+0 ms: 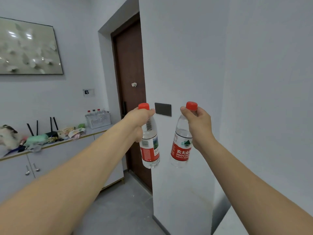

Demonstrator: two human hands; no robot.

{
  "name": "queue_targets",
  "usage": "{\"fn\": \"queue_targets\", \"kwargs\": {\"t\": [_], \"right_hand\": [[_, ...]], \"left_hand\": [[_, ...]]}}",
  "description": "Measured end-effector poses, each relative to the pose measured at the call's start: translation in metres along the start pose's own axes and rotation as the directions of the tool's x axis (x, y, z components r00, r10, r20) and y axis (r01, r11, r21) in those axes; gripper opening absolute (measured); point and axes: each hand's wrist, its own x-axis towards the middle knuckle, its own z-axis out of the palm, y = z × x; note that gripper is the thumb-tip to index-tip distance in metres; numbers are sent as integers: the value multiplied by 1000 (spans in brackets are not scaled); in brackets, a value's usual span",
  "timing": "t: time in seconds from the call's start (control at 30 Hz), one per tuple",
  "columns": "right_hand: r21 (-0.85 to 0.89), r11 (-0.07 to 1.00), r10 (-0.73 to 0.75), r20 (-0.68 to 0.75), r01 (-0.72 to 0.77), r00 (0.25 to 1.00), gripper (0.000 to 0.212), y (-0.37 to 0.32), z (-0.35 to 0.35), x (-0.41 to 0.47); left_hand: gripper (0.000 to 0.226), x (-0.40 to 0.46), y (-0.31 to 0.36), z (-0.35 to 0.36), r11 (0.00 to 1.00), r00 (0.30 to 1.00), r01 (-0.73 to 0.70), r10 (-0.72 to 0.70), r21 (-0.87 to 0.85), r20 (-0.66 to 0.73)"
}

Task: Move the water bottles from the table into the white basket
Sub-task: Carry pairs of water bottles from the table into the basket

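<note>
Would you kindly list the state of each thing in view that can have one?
left hand: grips left bottle's neck
right hand: grips right bottle's neck
left bottle: capped, held in the air
right bottle: capped, held in the air, tilted
white basket: on the cabinet, bottles inside
door: closed

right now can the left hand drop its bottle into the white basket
Probably not yet. The left hand holds its bottle in mid-air, while the white basket sits farther off on the cabinet top, seemingly beyond arm's reach.
</note>
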Motion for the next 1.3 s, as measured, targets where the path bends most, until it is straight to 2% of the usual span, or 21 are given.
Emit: {"fn": "queue_targets", "kwargs": {"t": [0.1,0.2,0.3,0.43,0.53,0.67,0.77,0.87,1.0,1.13,1.3], "right_hand": [[6,998,58,27,-58,998,24,21,40,25],[-16,996,92,53,-91,994,27,51,83,48],[-17,993,122,44,-121,992,20,85,132,70],[-54,990,127,8,-127,992,23,127,213,103],[-86,989,122,9,-120,993,23,144,279,131],[-70,991,112,23,-110,993,12,167,358,167],[-67,990,126,32,-124,991,11,190,404,191],[-61,986,157,43,-155,987,9,220,442,217],[-57,985,170,90,-165,981,13,274,488,262],[-25,989,150,158,-148,976,17,324,542,321],[54,989,123,242,-140,962,14,358,625,406]], "left_hand": [[62,48,4,-24,995,993,96,-98,-24,-67],[60,99,2,-55,982,983,165,-172,-94,-68],[57,149,2,-91,974,979,191,-198,-121,-50],[39,218,14,-145,979,990,119,-130,-165,-58],[41,270,31,-186,977,991,98,-113,-190,-68],[41,342,48,-232,983,993,52,-70,-175,-97],[34,396,52,-258,988,995,0,-15,-153,-97],[36,450,48,-278,986,994,4,-23,-168,-111],[43,530,37,-300,983,995,-4,-15,-184,-101],[36,611,33,-318,983,994,-11,-10,-181,-113],[31,703,67,-348,984,985,-115,95,-139,-146]]}}
